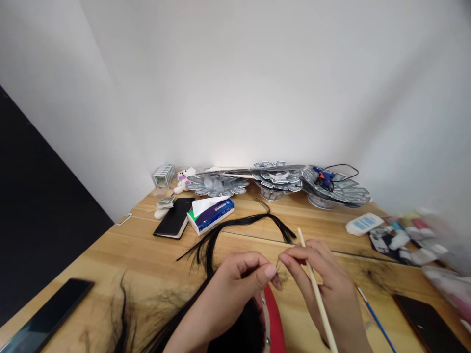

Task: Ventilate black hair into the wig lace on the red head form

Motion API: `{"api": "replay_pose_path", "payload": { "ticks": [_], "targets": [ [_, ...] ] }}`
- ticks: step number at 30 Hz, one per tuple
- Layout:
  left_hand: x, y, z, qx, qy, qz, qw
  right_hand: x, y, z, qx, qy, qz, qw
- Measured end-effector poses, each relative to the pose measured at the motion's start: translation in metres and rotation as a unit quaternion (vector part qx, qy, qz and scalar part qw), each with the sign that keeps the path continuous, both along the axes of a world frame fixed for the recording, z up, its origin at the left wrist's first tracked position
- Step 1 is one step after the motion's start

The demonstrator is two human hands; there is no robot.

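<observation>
Two pinched hands [235,287] [333,289], pale stick [317,289] in the right.

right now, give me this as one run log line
left hand: pinch pose; right hand: holds pale stick; red object: below left hand; black hair bundle: on table

Head camera looks forward and down, close above the table [99,260]

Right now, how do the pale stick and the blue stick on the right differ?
The pale stick is in the right hand; the blue stick lies on the table. The pale stick looks thicker and evenly cream; the blue stick is thinner with a whitish end. Both are long and slender.
</observation>
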State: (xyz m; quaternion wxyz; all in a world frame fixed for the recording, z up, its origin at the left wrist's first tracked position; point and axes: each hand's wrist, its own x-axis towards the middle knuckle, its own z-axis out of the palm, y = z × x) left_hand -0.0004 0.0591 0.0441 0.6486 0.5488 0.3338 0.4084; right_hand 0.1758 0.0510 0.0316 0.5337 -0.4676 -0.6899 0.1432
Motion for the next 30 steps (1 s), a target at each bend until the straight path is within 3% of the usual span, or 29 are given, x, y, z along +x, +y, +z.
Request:
{"api": "replay_pose_path", "payload": {
  "ticks": [5, 8, 14, 18, 21, 25, 30],
  "targets": [
    [-0.002, -0.003, 0.001, -0.045, -0.076, 0.004, 0.996, -0.004, 0.006, -0.006, -0.123, 0.117, 0.102, 0.98],
    [0.002, -0.008, 0.003, -0.073, -0.143, 0.01, 0.987, -0.021, 0.008, -0.014, -0.169, 0.147, 0.23, 0.947],
    [-0.019, -0.017, 0.024, -0.116, -0.309, 0.076, 0.941, -0.053, 0.011, -0.016, -0.217, 0.082, 0.386, 0.893],
    [-0.062, -0.01, 0.037, -0.109, -0.483, 0.194, 0.847, -0.032, 0.013, -0.009, -0.241, 0.094, 0.336, 0.906],
    [-0.096, -0.002, 0.041, -0.075, -0.509, 0.326, 0.793, 0.002, 0.017, -0.012, -0.245, 0.142, 0.263, 0.922],
    [-0.126, 0.001, 0.04, -0.046, -0.492, 0.403, 0.77, 0.045, 0.021, -0.021, -0.232, 0.193, 0.172, 0.938],
    [-0.137, -0.003, 0.038, -0.063, -0.452, 0.468, 0.757, 0.071, 0.02, -0.024, -0.202, 0.261, 0.087, 0.94]
  ]
}}
